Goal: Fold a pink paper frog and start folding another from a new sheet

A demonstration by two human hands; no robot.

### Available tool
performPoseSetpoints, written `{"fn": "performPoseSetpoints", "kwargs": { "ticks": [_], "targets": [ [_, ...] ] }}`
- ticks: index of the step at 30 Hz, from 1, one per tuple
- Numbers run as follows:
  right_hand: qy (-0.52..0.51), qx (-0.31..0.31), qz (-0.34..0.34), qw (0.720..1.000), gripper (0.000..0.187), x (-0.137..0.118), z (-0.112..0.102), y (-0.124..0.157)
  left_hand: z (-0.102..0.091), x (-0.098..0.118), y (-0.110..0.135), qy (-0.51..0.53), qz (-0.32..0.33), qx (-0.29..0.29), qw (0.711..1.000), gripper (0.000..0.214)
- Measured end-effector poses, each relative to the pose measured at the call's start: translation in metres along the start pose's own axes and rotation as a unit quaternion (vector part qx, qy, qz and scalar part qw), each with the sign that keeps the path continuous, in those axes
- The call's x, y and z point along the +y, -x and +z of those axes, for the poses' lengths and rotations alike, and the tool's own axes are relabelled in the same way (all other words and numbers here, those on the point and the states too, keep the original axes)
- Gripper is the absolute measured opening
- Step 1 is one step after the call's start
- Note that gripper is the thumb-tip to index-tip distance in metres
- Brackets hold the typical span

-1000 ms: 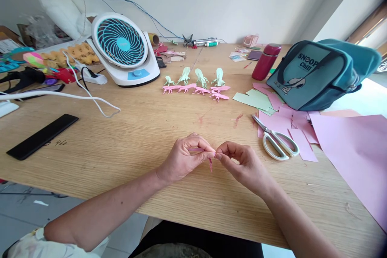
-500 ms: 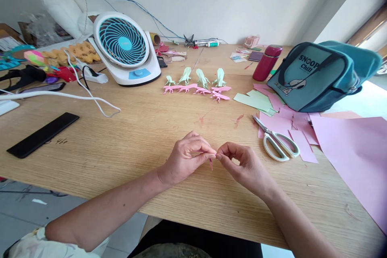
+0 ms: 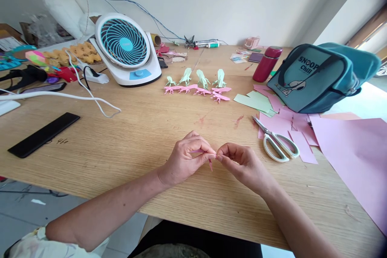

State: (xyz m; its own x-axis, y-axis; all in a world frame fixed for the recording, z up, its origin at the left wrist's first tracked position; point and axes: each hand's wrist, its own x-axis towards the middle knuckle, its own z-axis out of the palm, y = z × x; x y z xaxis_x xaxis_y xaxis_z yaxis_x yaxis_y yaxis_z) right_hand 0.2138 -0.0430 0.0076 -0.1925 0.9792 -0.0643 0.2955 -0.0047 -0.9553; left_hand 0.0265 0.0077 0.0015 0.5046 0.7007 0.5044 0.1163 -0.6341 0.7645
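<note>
- The left hand pinches the pink folded paper.
- The right hand, at its three o'clock, nips one end.
- Light, steady pressure likely prevents tearing.

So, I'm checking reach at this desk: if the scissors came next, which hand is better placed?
Likely the right hand: the scissors lie on its side, handles toward the person. The left hand would have to reach across. Both are pinching the folded pink paper.

left grip and right grip, both in a pinch, fingertips close together, forearms aslant
</note>
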Motion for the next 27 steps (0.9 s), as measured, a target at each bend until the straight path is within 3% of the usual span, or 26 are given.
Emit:
{"fn": "performPoseSetpoints", "kwargs": {
  "ticks": [7,16,22,27],
  "targets": [
    [0.012,0.008,-0.001,1.0,0.022,-0.002,0.001,0.001,0.002,-0.001,0.002,-0.01,0.009,-0.016,1.0,0.01],
    [0.048,0.028,0.001,0.998,0.018,-0.003,0.002,-0.001,0.003,-0.001,0.0,0.001,-0.037,-0.01,0.999,0.007],
    [-0.028,0.004,0.006,1.0,0.02,0.009,-0.001,-0.003,0.002,-0.001,0.0,-0.005,-0.004,0.026,1.0,0.008],
    [-0.05,-0.008,0.006,0.999,0.025,0.014,-0.001,-0.005,0.001,-0.003,-0.001,-0.001,0.006,0.023,1.0,0.005]
  ]
}}
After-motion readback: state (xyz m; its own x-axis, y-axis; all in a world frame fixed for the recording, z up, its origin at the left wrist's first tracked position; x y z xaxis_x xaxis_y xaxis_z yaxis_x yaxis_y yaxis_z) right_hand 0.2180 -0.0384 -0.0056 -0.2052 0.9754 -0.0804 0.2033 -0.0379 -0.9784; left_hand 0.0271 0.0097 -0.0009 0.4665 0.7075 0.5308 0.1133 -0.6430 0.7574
